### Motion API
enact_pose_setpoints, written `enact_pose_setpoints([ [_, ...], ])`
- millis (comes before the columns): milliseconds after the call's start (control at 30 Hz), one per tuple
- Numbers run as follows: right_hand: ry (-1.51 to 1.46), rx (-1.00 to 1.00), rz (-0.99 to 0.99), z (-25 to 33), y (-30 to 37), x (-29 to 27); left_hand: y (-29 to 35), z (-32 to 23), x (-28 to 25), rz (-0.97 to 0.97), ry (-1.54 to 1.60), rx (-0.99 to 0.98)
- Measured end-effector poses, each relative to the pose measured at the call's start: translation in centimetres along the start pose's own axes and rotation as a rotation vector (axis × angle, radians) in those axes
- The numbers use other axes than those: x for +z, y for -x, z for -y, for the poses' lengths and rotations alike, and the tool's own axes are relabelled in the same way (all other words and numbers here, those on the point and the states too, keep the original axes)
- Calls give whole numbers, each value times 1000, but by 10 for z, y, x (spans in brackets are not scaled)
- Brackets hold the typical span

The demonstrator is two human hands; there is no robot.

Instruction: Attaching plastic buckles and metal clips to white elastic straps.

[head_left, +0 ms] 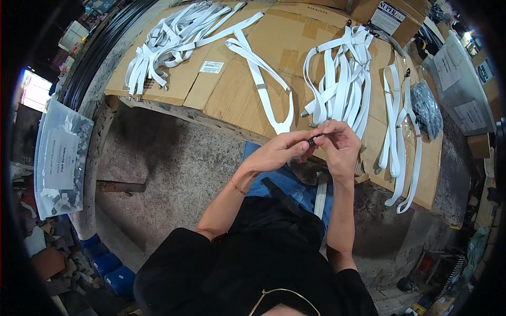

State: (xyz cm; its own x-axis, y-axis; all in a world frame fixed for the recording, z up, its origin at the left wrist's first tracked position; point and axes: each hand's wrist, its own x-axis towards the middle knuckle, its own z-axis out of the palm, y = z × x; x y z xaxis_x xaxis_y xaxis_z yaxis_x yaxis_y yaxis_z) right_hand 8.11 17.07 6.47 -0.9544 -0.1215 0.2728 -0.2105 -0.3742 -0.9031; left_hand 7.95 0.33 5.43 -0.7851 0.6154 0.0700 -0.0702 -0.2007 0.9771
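My left hand [279, 151] and my right hand [341, 147] meet at the table's near edge, fingers pinched around a small dark clip-like piece [313, 141]. Its exact shape is partly hidden by the fingertips. Just beyond my left hand lies a single pair of white suspenders [262, 95], its joined end close to my knuckles. Below my hands a white strap [321, 196] hangs down; the fingers hide whether it joins the dark piece. Behind my right hand sits a bundle of white suspenders [342, 79] with metal and dark clips.
Flattened cardboard [226, 97] covers the table. A large heap of white suspenders [174, 42] lies far left. More straps [395, 126] lie at the right beside a plastic bag of dark pieces [426, 110]. A clear bin [63, 158] stands left, and a cardboard box [403, 18] far right.
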Motion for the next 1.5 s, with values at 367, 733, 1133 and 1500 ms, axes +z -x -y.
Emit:
enact_pose_setpoints([
  [367,68,-78,-69,-3,5,-2,-1,-12,24,-268,-505,5],
  [733,-106,11,16,3,11,-8,0,-4,40,-358,-623,339],
  [1133,-243,-66,2,2,12,3,-1,4,43,-425,-703,510],
  [1500,-91,-304,-46,0,11,8,-1,-13,41,-419,-753,488],
])
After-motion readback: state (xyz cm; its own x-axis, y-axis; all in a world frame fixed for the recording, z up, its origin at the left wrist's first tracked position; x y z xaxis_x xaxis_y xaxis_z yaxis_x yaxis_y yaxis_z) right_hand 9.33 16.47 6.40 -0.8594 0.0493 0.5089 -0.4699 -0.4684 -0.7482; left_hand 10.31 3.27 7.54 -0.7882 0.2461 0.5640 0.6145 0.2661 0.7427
